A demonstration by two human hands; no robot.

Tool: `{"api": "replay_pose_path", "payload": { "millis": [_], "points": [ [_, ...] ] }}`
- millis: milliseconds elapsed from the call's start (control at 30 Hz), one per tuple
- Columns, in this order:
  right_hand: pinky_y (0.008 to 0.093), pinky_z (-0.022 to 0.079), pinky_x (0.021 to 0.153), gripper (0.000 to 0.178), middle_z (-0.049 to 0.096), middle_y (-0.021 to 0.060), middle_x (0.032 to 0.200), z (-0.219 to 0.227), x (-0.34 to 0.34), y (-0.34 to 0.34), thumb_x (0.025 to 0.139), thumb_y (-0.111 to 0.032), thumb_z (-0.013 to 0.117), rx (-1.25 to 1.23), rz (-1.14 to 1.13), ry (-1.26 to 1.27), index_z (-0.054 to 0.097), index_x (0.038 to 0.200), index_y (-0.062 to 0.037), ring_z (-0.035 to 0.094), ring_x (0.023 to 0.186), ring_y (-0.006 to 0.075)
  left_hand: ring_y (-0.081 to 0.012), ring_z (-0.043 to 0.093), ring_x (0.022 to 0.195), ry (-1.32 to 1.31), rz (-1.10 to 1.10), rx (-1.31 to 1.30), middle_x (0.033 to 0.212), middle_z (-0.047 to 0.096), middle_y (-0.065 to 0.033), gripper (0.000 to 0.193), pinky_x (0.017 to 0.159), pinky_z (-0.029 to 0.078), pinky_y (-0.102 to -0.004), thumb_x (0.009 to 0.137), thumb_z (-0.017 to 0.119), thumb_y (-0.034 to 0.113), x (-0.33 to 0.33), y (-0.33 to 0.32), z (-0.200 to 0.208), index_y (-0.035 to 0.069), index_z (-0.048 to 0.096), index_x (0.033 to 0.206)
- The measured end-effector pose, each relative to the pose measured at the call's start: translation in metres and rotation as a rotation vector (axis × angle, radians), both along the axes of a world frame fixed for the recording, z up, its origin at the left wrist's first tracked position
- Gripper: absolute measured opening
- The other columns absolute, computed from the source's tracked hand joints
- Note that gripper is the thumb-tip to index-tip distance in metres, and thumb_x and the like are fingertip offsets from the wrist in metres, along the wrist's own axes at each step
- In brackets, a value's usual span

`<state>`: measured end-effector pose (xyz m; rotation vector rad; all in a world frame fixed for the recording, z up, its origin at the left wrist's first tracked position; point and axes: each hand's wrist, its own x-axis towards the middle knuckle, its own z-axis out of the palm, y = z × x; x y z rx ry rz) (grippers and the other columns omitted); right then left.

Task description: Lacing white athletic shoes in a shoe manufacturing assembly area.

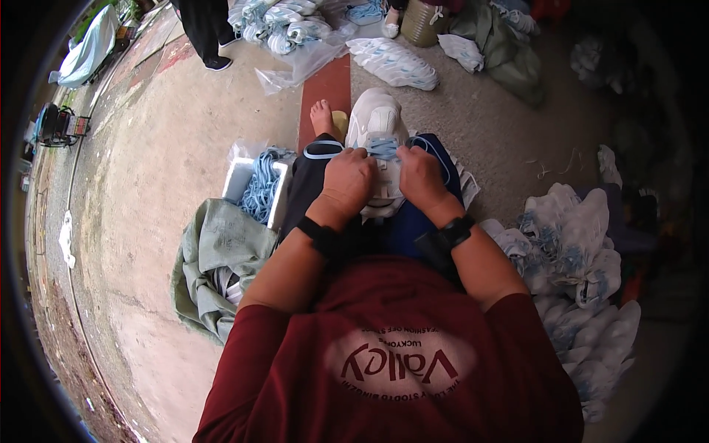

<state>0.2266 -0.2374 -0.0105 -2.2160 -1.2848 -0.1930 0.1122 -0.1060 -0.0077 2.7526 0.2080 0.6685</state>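
A white sneaker (375,118) rests on my lap with its toe pointing away from me. Light blue shoelace (382,148) crosses its upper in several rows. My left hand (349,179) is closed at the shoe's left side, and a loop of lace sticks out to the left of its fingers. On the other side, my right hand (425,179) pinches the lace close to the eyelets, with more lace curving out to the right. Both hands touch the shoe, and its heel part shows between them. The lace ends inside my fingers are hidden.
A white foam box (277,196) of blue laces stands at my left, beside a green sack (221,258). White shoes in clear bags (572,244) are heaped at my right. More bagged shoes (391,63) lie ahead, near another person's legs (203,33).
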Motion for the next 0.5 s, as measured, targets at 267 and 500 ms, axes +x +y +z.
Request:
{"api": "replay_pose_path", "payload": {
  "millis": [267,500],
  "points": [
    [0.0389,0.048,0.058,0.003,0.053,0.0159,0.075,0.025,0.016,0.011,0.073,-0.001,0.052,-0.24,0.308,-0.391,0.054,0.074,-0.0029,0.057,0.068,0.0309,-0.0265,0.059,0.074,0.168,-0.01,0.081,0.073,0.059,-0.0101,0.009,0.067,0.048,-0.0357,0.066,0.055,0.012,0.008,-0.005,0.018,0.006,0.062,0.064],
    [0.0306,0.048,0.06,0.002,0.053,0.0103,0.077,0.039,-0.014,-0.015,0.076,0.0,0.055,0.191,0.595,0.188,0.057,0.076,0.0,0.055,0.065,0.0241,-0.0261,0.06,0.077,0.297,0.044,0.086,0.079,0.062,-0.0121,0.014,0.068,0.049,-0.0351,0.071,0.054,0.014,0.01,-0.006,0.014,0.006,0.066,0.072]
  ]
}}
